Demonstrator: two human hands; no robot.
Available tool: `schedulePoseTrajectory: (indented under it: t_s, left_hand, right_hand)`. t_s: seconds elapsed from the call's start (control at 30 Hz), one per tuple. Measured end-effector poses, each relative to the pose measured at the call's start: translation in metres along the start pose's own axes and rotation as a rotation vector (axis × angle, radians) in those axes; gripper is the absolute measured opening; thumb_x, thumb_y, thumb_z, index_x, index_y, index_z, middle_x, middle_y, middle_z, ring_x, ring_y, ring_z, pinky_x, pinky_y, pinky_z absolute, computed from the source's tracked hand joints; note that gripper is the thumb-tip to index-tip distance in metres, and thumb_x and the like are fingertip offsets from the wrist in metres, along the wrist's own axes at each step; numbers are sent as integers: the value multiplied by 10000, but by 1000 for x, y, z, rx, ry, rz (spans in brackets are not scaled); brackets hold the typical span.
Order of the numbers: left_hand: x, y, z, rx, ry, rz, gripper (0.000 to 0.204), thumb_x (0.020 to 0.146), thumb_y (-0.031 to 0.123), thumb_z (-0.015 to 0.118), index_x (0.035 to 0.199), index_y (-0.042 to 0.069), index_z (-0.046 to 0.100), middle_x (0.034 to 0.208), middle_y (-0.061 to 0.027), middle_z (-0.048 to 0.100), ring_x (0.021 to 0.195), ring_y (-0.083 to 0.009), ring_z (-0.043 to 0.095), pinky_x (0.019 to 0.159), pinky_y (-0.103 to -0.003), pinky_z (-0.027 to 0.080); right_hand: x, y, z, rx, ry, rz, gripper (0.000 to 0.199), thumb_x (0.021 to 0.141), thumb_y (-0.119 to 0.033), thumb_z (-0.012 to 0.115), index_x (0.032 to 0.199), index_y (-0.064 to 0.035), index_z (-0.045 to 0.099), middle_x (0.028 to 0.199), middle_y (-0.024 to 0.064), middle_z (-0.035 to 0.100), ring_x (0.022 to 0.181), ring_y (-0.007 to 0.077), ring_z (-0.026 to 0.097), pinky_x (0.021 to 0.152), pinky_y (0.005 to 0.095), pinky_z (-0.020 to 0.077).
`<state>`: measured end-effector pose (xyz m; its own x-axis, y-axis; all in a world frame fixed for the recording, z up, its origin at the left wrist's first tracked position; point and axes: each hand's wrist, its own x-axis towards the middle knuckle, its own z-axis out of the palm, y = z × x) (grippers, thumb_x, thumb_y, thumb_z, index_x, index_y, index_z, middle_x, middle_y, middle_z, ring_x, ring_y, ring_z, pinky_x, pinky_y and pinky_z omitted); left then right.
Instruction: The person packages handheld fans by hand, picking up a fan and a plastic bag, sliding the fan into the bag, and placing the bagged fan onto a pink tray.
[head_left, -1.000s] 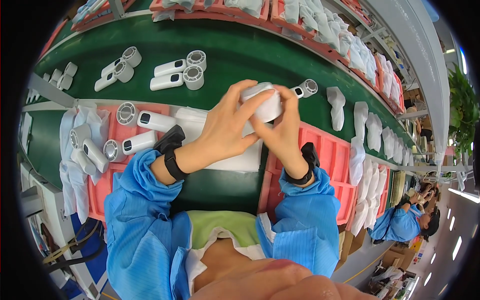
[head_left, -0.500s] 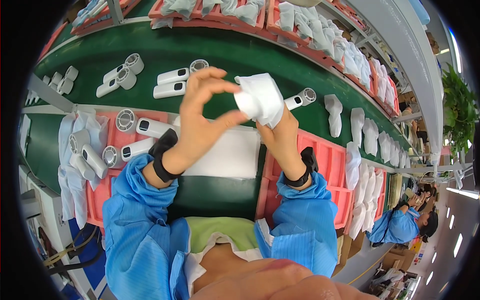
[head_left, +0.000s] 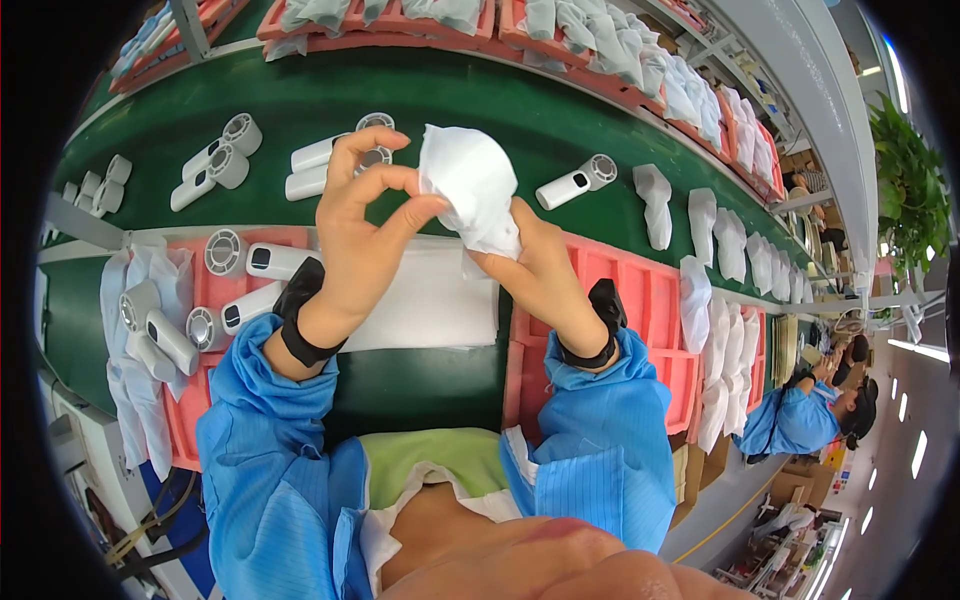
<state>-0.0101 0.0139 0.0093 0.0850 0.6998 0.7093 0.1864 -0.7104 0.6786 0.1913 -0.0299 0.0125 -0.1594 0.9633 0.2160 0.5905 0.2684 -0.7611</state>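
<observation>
Bundle (head_left: 472,185) at twelve o'clock from the sheets (head_left: 430,305), gripped by right hand (head_left: 541,262) at its five; left hand (head_left: 358,222) narrowly pinching its nine-o'clock edge; it could unwrap should that pinch slacken

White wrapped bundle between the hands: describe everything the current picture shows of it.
The white wrapped bundle has a broad, rounded upper part, a pointed corner at upper left and a narrower, creased lower end. Its covering looks like thin, soft, matte sheet material; what lies inside is hidden. It is held tilted, against the green work surface in this view. The right hand grips its lower right end; the left hand has fingertips at its left edge, perhaps pinching it.
</observation>
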Motion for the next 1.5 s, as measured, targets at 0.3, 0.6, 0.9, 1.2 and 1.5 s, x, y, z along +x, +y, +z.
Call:
schedulePoseTrajectory:
  t_s: [0.3,0.6,0.9,1.2,1.5]
  left_hand:
    - [0,-37,20,-340,-88,-384,164,784,106,757,868,44,631,923,-59,568,852,-181,573,779,-290,450]
    - [-51,-26,61,52,-691,-278,241,740,198,791,821,61,610,864,-103,584,805,-280,614,656,-364,475]
    - [-84,-45,70,292,-848,-50,261,719,250,795,834,95,620,885,-57,546,825,-271,610,693,-384,484]
    - [-70,-60,58,106,-882,-230,118,768,187,737,769,89,671,840,-78,592,763,-271,619,649,-382,478]
    - [-17,-44,2,-37,-625,-377,132,815,187,714,799,65,667,767,-68,616,625,-193,570,584,-311,432]
  right_hand:
    - [2,24,-69,-6,-108,2,356,802,-115,731,1092,-1,560,898,87,627,809,139,596,716,300,482]
    - [14,259,-150,-805,619,512,504,815,-178,645,1283,-60,501,1207,257,594,1083,452,575,896,469,482]
    - [46,268,-111,-706,402,96,702,686,-40,666,1361,-69,472,1330,240,510,1170,403,535,971,417,463]
    - [29,219,-104,-32,8,494,519,618,-151,819,1101,-32,672,960,67,675,848,187,635,768,306,505]
    - [11,61,-92,120,272,214,463,614,-128,807,1026,15,652,893,39,651,796,140,609,744,272,481]
